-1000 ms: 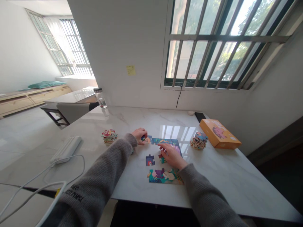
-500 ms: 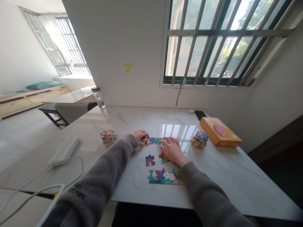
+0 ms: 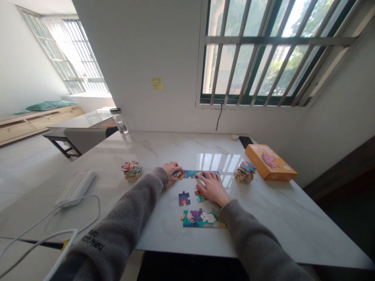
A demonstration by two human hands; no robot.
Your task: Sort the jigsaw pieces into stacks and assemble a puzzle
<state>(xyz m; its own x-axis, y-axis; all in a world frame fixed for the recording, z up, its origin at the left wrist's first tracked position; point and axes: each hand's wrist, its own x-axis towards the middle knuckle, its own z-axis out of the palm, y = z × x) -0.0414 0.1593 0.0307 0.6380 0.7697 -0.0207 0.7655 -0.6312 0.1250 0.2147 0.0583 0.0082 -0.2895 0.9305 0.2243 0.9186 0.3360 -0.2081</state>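
A joined strip of blue puzzle pieces [image 3: 190, 174] lies across the middle of the white table. At its left end my left hand [image 3: 171, 170] is closed on a puzzle piece [image 3: 179, 174], which the fingers partly cover. My right hand [image 3: 213, 187] rests with fingers spread, the tips on the strip's right part. Below the strip lies a loose dark blue puzzle piece [image 3: 184, 198]. Partly under my right hand is a green and orange puzzle piece [image 3: 200, 196]. Nearer to me, a second joined strip with a white rabbit [image 3: 203, 218] has its right end hidden by my sleeve.
Stacks of puzzle pieces stand left [image 3: 132, 171] and right [image 3: 245, 172]. An orange box [image 3: 271, 162] and a black phone [image 3: 245, 142] are at the back right. At left are a white power strip [image 3: 75, 189] with cables and a clear bottle [image 3: 120, 121].
The view has shifted slightly. Both hands stay at the upper strip, with my left hand still at its left end; the pieces look nearly unchanged.
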